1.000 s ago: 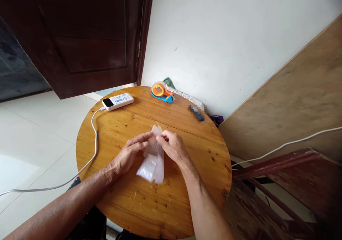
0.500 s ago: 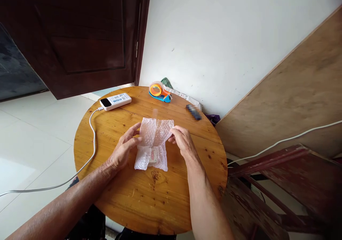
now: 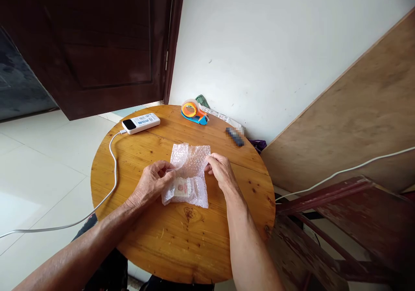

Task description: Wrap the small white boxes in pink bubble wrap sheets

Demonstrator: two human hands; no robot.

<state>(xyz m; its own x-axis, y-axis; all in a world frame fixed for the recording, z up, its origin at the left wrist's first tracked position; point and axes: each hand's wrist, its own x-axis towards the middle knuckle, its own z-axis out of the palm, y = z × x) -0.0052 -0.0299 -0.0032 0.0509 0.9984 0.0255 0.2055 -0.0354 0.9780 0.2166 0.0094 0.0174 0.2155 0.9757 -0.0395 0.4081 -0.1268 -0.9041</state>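
Observation:
A sheet of bubble wrap [image 3: 194,159] lies partly folded near the middle of the round wooden table [image 3: 139,239]. In its near fold sits a small pale packet [image 3: 182,190] with a reddish mark, partly covered by the clear plastic. My left hand [image 3: 155,179] pinches the wrap's left edge and lifts it a little, thumb and fingers together. At the upper right edge, my right hand [image 3: 219,167] is closed on the wrap between thumb and fingertips.
At the back stands a blue and orange tape dispenser [image 3: 194,111]. A white device [image 3: 141,123] with a dark screen is plugged into a white cable [image 3: 115,170] at the left. A blurred dark object [image 3: 235,136] lies at the back right. Wall and wooden panel border the table.
My left hand has closed from spread fingers onto the left edge of the bubble wrap, pulling the left flap open. More of the pale packet shows. My right hand stays about where it was.

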